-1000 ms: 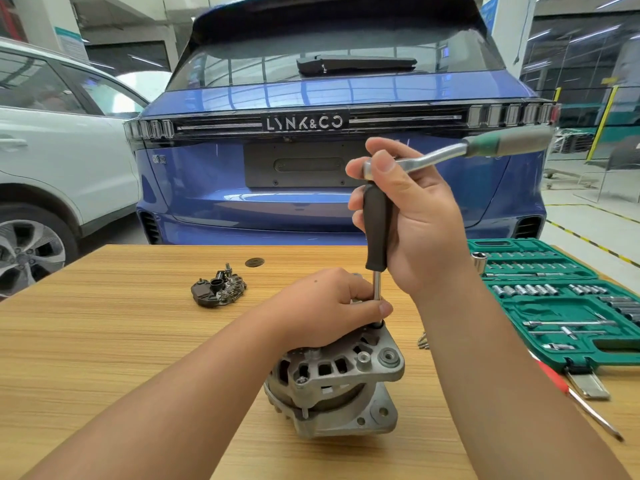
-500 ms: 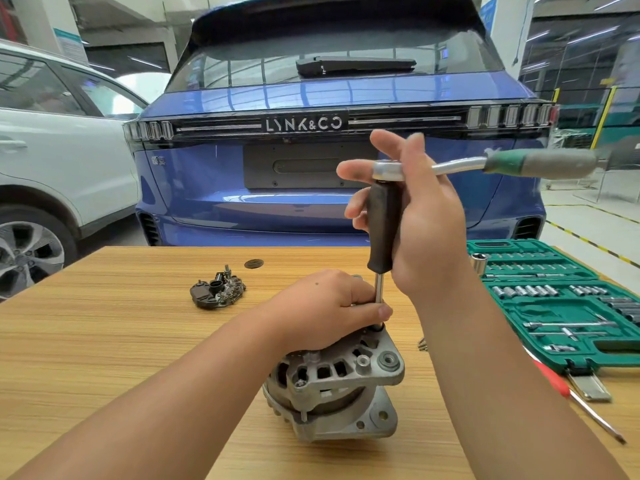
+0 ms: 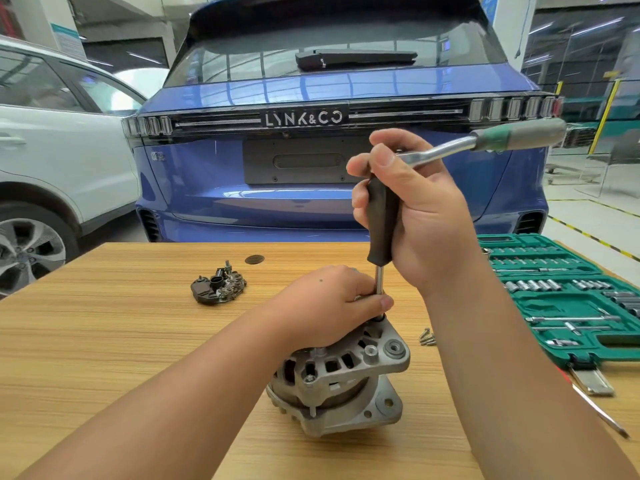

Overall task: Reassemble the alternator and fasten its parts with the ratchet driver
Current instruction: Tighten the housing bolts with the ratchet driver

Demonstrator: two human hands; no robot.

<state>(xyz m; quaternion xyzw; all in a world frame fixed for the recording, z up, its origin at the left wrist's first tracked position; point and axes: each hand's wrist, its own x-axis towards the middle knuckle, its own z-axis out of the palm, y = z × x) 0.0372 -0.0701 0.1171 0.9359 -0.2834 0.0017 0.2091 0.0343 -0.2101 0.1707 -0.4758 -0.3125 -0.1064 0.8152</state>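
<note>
Under left hand (image 3: 332, 303): alternator (image 3: 341, 379)

The alternator (image 3: 341, 379) stands on the counter (image 3: 104, 341) right before me, my left hand (image 3: 329, 306) on top of it. Behind it to the left lies the rectifier plate (image 3: 218, 285). The socket case (image 3: 568, 299) lies to my right, loose screws (image 3: 426, 337) between it and the alternator.

Car workshop, parked blue car (image 3: 339, 150), white car (image 3: 52, 150), green socket set (image 3: 568, 299)
</note>
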